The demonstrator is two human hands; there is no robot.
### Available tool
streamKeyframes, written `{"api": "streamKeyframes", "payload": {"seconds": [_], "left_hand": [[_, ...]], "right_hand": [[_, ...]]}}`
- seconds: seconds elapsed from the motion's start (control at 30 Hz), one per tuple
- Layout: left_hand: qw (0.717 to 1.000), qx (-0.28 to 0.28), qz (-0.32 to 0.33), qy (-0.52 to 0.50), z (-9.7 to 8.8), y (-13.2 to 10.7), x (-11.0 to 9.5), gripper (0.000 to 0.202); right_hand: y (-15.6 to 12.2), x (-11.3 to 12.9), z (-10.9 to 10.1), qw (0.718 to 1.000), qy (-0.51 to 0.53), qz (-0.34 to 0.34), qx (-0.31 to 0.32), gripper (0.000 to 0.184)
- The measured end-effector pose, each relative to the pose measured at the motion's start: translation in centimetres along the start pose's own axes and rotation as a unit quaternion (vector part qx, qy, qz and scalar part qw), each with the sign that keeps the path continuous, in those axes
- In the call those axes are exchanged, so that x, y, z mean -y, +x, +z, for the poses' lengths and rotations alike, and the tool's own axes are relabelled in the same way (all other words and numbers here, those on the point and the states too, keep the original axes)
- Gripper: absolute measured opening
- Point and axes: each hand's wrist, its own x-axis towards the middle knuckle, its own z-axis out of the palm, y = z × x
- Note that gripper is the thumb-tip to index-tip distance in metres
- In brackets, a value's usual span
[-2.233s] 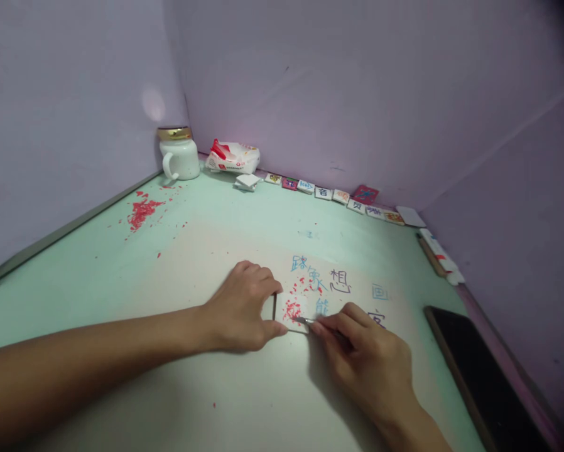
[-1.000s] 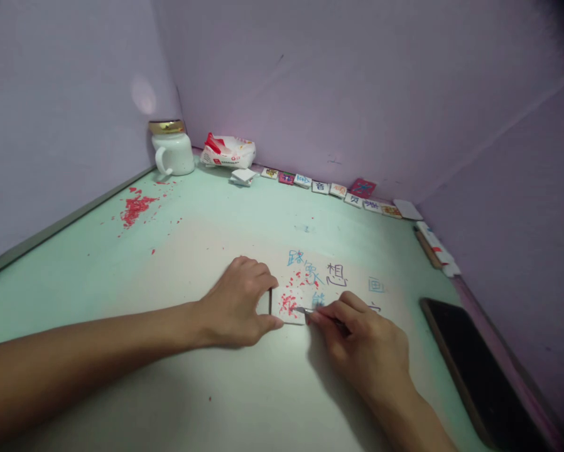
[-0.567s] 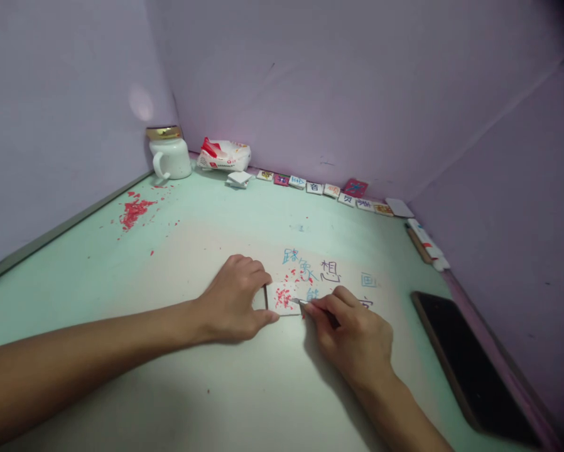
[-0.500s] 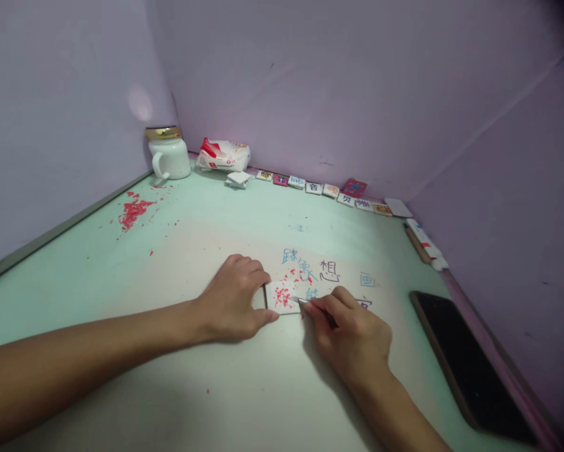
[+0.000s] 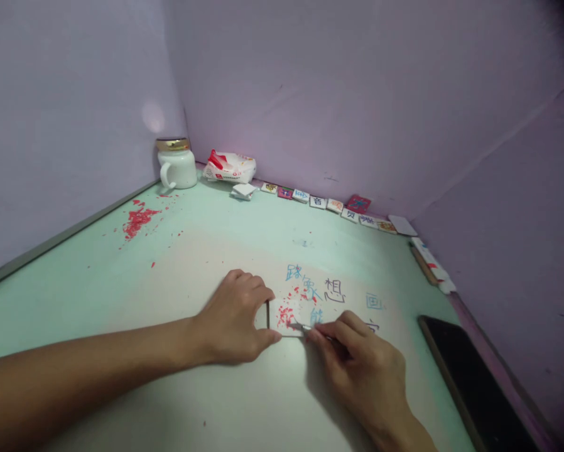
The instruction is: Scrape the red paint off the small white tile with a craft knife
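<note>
My left hand [image 5: 235, 317] pinches the left edge of a small white tile [image 5: 284, 317] lying flat on the pale green table [image 5: 206, 238]. Red shavings cover the tile's face. My right hand [image 5: 360, 364] is closed on a thin metal scraping tool [image 5: 305, 328], its tip touching the tile's lower right part. Blue and black characters [image 5: 319, 290] are written on the table just beyond the tile.
A white mug with a gold lid [image 5: 176, 164] and a red-and-white packet [image 5: 230, 166] stand in the far corner. A row of small tiles [image 5: 331, 206] lines the back wall. Red shavings [image 5: 138, 220] lie far left. A black phone [image 5: 475, 376] lies at right. Purple walls enclose the table.
Both hands stay on the tile and the tool tip keeps working small strokes across its face. The view has shifted slightly as my head moved.
</note>
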Motion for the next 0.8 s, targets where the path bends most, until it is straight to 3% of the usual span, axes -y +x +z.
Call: {"api": "streamKeyframes", "payload": {"seconds": [0.33,0.57,0.8], "left_hand": [[0.999,0.031,0.036,-0.017,-0.4,0.3,0.2,0.035],[0.999,0.033,0.038,-0.010,-0.7,0.4,0.2,0.033],[0.999,0.022,0.026,-0.016,-0.3,0.3,0.3,0.040]], "right_hand": [[-0.1,0.4,0.1,0.996,-0.074,-0.041,0.001,0.036],[0.5,-0.1,1.3,0.991,-0.118,-0.033,-0.053,0.037],[1.0,-0.7,1.0,0.993,-0.040,0.071,-0.084,0.031]]}}
